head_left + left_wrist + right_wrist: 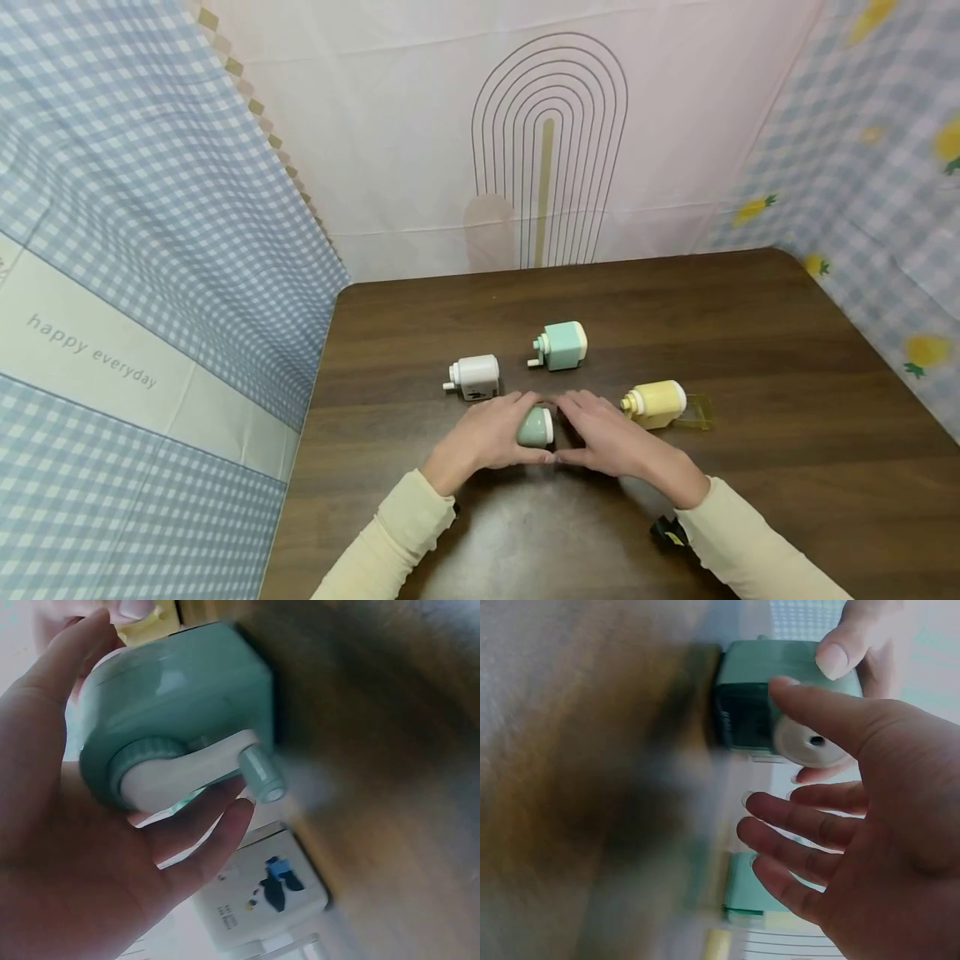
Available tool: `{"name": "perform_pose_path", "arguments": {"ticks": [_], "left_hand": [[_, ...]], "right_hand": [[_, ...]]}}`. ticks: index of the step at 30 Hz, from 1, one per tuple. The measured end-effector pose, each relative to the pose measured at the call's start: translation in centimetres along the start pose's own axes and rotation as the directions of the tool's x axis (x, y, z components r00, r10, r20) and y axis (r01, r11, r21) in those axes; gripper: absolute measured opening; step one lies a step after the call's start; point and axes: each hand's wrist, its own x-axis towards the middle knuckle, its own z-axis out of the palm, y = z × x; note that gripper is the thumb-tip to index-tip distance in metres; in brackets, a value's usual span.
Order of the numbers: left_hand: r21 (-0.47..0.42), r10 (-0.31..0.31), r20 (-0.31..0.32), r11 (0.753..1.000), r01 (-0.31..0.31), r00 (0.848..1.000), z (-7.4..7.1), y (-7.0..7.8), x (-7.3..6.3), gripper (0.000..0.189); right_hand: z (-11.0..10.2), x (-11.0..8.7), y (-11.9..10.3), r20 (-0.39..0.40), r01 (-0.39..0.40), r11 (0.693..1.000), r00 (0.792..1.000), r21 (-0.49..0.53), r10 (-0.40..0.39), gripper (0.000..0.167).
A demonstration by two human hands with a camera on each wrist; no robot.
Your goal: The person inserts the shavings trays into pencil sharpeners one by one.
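Between my hands at the table's middle is a dark green crank pencil sharpener [534, 428]. My left hand [487, 433] holds it, the thumb on the near side and the fingers on the far side. The left wrist view shows its white crank arm [187, 774] with a green knob. In the right wrist view its white round face [810, 741] has a dark hole, beside a dark see-through drawer [744, 716]. My right hand [603, 433] is at that face, thumb tip right at the drawer side, its other fingers loosely extended and holding nothing.
Behind the left hand stands a white crank sharpener [478, 375], with a mint one [564, 346] farther back. A yellow sharpener [658, 402] is just beyond the right hand, a clear yellow part [699, 412] sticking out of it. Cloth curtains [405, 167] border the brown table [750, 350].
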Motion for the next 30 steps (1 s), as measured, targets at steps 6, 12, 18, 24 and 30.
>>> {"name": "perform_pose_path", "arguments": {"ticks": [6, 12, 18, 24, 30], "left_hand": [[-0.023, -0.003, -0.056, 1.000, 0.001, 0.998, -1.8, 0.1, -0.1, 0.093], [-0.046, 0.015, -0.171, 0.999, -0.023, 0.985, -3.7, 0.5, 0.9, 0.102], [-0.046, 0.029, -0.215, 0.998, -0.040, 0.976, -5.0, 1.3, 1.9, 0.107], [-0.024, 0.027, -0.250, 0.999, -0.034, 0.968, -5.5, 2.5, 2.7, 0.103], [-0.049, 0.011, -0.250, 0.999, -0.024, 0.968, -5.4, 3.3, 3.6, 0.101]], "right_hand": [[-1.3, -0.3, -0.3, -0.084, 0.024, 0.998, 0.996, -0.063, -0.029, 0.083], [-3.6, -0.5, -0.2, -0.138, 0.002, 0.998, 0.990, -0.069, -0.011, 0.094], [-5.5, -1.0, 0.8, -0.181, -0.009, 0.997, 0.983, -0.078, -0.005, 0.098], [-6.9, -1.6, 1.6, -0.225, -0.022, 0.997, 0.974, -0.079, 0.004, 0.101], [-8.1, -2.3, 2.2, -0.241, -0.058, 0.995, 0.970, -0.075, 0.039, 0.105]]}}
